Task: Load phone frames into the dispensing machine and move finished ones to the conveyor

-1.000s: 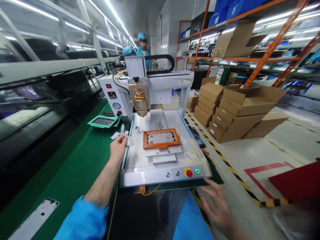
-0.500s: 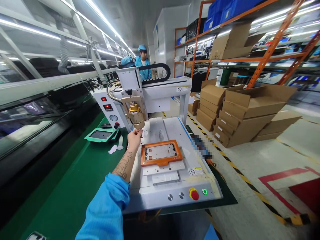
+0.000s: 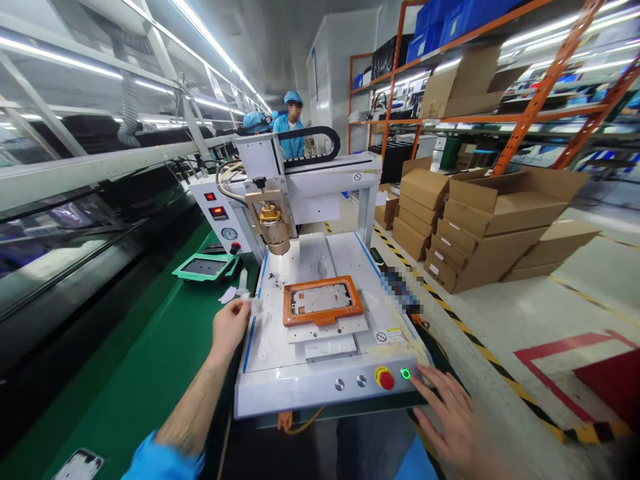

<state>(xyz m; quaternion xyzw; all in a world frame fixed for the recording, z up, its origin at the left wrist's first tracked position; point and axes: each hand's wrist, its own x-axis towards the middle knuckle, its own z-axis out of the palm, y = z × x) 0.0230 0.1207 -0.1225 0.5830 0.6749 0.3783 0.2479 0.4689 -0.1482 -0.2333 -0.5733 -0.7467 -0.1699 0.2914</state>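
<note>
My left hand [image 3: 229,325] hovers at the left edge of a white dispensing machine [image 3: 320,383], its fingers pinched on a small white wipe [image 3: 253,305]. My right hand [image 3: 450,417] is open with fingers spread, its fingertips at the machine's front right corner beside the lit green button [image 3: 405,374] and the red stop button [image 3: 385,379]. On the machine bed lies an orange fixture [image 3: 323,301] holding a pale phone frame. The brass dispensing head [image 3: 274,230] hangs above the bed's back left.
A green conveyor belt [image 3: 130,373] runs along the left, bearing a green tray [image 3: 204,268] and a white frame [image 3: 80,465]. Cardboard boxes [image 3: 480,220] are stacked on the floor to the right under orange racks. A person in blue stands behind the machine [image 3: 291,127].
My left hand has drawn back from under the brass head to the machine's left edge, still pinching the wipe. My right hand has come into view at the green button.
</note>
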